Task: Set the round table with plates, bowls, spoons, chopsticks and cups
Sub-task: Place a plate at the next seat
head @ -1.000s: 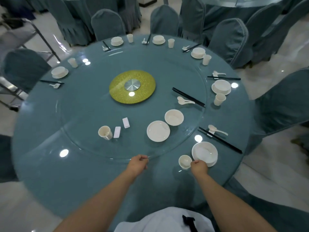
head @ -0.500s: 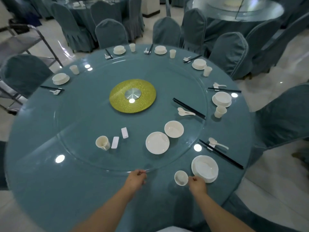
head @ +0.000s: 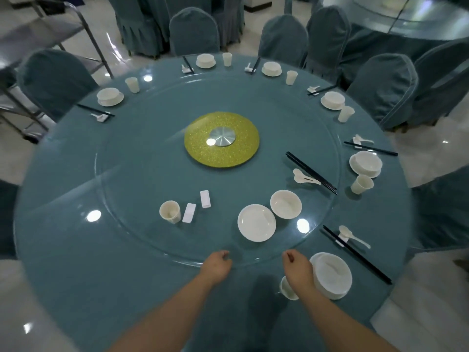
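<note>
My left hand (head: 217, 262) rests with curled fingers at the near rim of the glass turntable (head: 121, 224). My right hand (head: 297, 269) hovers beside it, fingers curled and holding nothing, partly covering a white cup (head: 286, 290). Right of that cup stands a bowl on a plate (head: 331, 275), with black chopsticks (head: 360, 257) and a white spoon (head: 352, 236) further right. On the turntable lie a loose plate (head: 256, 223), a bowl (head: 286, 204), a cup (head: 170, 212), two white rests (head: 189, 212), a spoon (head: 304, 177) and chopsticks (head: 311, 172).
Several finished place settings ring the far and right edge of the teal round table (head: 63, 250). A yellow disc (head: 203, 151) marks the centre. Covered chairs (head: 194, 31) surround the table; a metal trolley (head: 38, 34) stands at the far left.
My right hand has left the near cup and plate and moved forward and up, toward the turntable rim. My left hand stays at the rim. The view has tilted closer.
</note>
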Demonstrator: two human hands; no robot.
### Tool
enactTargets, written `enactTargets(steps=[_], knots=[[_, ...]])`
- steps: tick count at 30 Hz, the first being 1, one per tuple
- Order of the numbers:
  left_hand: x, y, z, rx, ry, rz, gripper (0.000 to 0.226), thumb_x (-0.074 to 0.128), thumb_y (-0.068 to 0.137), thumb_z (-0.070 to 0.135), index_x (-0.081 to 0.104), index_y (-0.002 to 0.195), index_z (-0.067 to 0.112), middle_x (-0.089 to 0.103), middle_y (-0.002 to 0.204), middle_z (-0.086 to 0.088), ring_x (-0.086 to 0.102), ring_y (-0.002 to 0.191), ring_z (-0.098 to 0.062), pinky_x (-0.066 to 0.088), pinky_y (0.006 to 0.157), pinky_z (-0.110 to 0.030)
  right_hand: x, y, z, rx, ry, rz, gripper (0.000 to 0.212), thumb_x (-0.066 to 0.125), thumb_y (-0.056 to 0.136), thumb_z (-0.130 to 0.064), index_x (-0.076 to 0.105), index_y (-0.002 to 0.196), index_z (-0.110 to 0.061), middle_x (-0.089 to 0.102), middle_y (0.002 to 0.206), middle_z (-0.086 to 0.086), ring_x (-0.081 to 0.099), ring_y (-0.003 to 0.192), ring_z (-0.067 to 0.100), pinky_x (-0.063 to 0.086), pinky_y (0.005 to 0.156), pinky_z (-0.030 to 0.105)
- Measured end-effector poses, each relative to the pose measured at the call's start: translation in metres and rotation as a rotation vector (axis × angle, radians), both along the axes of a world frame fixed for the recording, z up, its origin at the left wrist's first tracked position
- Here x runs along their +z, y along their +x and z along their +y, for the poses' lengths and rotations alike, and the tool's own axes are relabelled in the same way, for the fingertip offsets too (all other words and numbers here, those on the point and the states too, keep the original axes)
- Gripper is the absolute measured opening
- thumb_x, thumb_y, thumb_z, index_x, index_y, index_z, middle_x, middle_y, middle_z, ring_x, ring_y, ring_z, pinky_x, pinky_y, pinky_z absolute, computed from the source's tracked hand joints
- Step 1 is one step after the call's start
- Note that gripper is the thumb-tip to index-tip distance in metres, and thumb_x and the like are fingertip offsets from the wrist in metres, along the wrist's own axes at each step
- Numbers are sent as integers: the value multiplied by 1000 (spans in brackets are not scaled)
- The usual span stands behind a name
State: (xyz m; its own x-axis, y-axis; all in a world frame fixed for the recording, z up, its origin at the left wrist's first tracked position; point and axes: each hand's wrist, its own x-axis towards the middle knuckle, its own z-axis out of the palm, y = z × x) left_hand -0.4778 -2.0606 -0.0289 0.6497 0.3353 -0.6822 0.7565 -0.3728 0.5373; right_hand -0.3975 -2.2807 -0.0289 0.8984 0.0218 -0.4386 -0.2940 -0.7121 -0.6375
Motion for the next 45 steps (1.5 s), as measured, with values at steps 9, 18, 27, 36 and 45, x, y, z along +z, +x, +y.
enactTargets(steps=[9, 18, 27, 36, 45], knots=[[-25, 3, 37, -223, 102, -14, 50, 50, 96, 25, 43, 145, 14, 41, 152, -5, 38, 139, -18, 22, 110, -20, -19, 54, 63, -81, -17, 136, 21, 55, 95, -19, 68, 95, -2, 69, 94, 15, 64, 93, 33, 51, 85, 40], [-38, 8, 70, -341, 179, -32, 51, 46, 91, 20, 47, 142, 17, 38, 150, -10, 39, 137, -24, 29, 114, -30, -38, 104, 88, -121, -161, 256, 33, 58, 94, -22, 65, 109, 6, 70, 105, 22, 65, 90, 33, 49, 84, 35], [-41, 40, 82, -226, 186, -32, 42, 49, 92, 21, 58, 132, 16, 52, 135, -8, 50, 126, -24, 35, 110, -30, -49, 114, 106, -120, -223, 320, 33, 64, 89, -15, 62, 113, 7, 67, 112, 21, 63, 104, 38, 44, 76, 31], [-43, 66, 67, -30, 165, -106, 28, 48, 89, 13, 66, 110, 8, 68, 109, -11, 61, 104, -29, 46, 87, -29, -51, 104, 114, -27, -218, 323, 15, 62, 85, -15, 67, 86, -1, 68, 86, 16, 58, 76, 28, 45, 67, 28], [-44, 79, 58, 94, 292, -83, 28, 53, 91, 22, 61, 116, 12, 52, 126, -10, 49, 113, -29, 40, 98, -33, -44, 83, 105, -71, 329, 447, 13, 67, 88, -13, 63, 77, -7, 61, 59, 9, 52, 56, 21, 41, 49, 28]])
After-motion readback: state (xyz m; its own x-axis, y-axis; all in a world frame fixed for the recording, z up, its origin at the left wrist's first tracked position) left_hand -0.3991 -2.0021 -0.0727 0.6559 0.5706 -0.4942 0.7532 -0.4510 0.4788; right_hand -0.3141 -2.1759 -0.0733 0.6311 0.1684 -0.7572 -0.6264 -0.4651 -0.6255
